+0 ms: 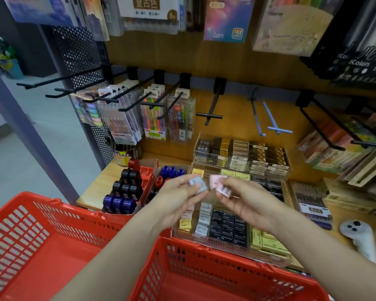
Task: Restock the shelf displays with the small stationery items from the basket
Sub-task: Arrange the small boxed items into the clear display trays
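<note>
so — grey eraser (197, 185) in left hand (178, 196), pink eraser (218, 185) in right hand (246, 202) — above basket (204, 253)

Red basket (52, 242) w/ slotted lattice sides. Left hand (178, 196) pinches a pale grey-blue item (197, 184), right hand (245, 203) a pink item (218, 184). Red tray (147, 177) w/ black, red & navy rolls (126, 187). Black hooks (109, 98), black perforated panel (78, 53), tan wood shelf (96, 187), white controller (358, 235).
</note>
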